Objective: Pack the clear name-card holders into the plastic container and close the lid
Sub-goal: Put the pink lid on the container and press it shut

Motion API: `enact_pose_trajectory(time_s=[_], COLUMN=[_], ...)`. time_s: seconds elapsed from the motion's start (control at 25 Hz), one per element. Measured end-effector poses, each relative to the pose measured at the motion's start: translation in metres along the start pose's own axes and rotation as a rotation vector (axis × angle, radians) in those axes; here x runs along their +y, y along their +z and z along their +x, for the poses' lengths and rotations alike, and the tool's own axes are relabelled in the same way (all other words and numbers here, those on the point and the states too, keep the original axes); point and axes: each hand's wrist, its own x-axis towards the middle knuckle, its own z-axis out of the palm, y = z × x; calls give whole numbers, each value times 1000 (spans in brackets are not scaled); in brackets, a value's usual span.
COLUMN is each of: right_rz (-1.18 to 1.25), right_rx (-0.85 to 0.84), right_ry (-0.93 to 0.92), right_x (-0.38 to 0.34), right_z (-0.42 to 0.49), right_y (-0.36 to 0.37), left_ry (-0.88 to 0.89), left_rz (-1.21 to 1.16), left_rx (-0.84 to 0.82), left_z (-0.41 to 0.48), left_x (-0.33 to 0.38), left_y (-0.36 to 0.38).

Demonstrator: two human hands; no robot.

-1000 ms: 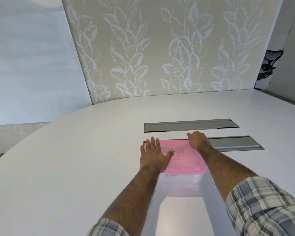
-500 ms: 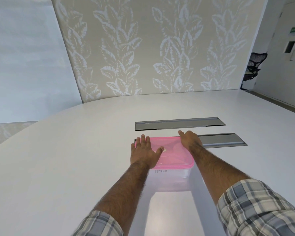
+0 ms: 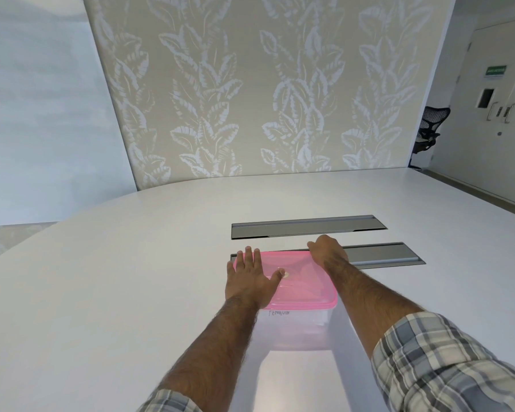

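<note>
A clear plastic container (image 3: 295, 330) stands on the white table (image 3: 116, 292) with its pink lid (image 3: 305, 285) on top. My left hand (image 3: 250, 279) lies flat on the lid's left side, fingers straight and thumb spread toward the middle. My right hand (image 3: 327, 251) presses on the lid's far right corner, fingers bent down over the edge. Faint clear shapes show through the container wall; I cannot make out the name-card holders.
Two grey recessed cable trays (image 3: 306, 228) (image 3: 384, 254) run across the table just beyond the container. A leaf-patterned wall stands behind the table. A black office chair (image 3: 428, 129) and a door are at the far right.
Both hands stay pressed on the pink lid in the same places. Only the head camera has shifted slightly, showing more of the right side of the room.
</note>
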Motion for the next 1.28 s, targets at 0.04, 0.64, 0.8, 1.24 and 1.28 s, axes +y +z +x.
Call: enact_pose_trajectory(time_s=[0.04,0.64,0.8,1.24,1.28], right_rz=[12,70,42,-74,-72], right_rx=[-14,-67,-30,99,109], right_ry=[10,25,23,3,12], right_x=[-1,6,8,16,18], right_z=[3,27,26,-30,-38], right_y=[1,16,17,17,18], left_ry=[-6,0,-6,0,0], left_rz=[5,30,34,37,36], left_rx=[0,-20,-23,7,3], left_z=[1,2,3,5,4], left_x=[0,1,1,0,0], left_y=[0,-1,-1,2,1])
